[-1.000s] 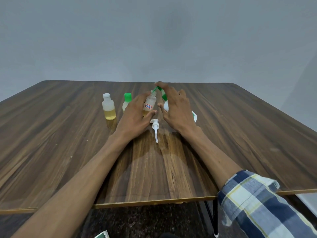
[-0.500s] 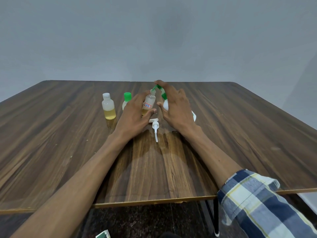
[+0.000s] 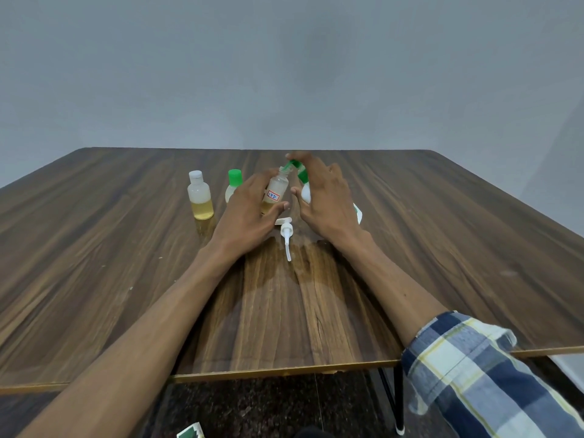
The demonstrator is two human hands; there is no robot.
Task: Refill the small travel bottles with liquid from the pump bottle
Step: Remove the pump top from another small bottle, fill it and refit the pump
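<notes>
Almost nothing has moved since the earlier frames: both hands keep the same hold and the bottles stand where they stood. Taking the pump head (image 3: 286,233), which lies loose on the wooden table (image 3: 442,235), as landmark, the white-capped travel bottle (image 3: 200,196) stands well to its left and a little farther back, upright, with yellow liquid in its lower part. Nearer to the pump head, also left and behind, stands the green-capped bottle (image 3: 233,185), partly hidden by the left hand (image 3: 249,210). This hand has its fingers curled round the labelled travel bottle (image 3: 275,192), just behind the pump head, slightly tilted, uncapped. To the right and behind, the right hand (image 3: 325,197) grips the white pump bottle (image 3: 305,190), tilted with its green neck toward the mouth of the labelled bottle. Whether liquid flows, I cannot tell. A checked sleeve (image 3: 480,374) covers the right forearm.
</notes>
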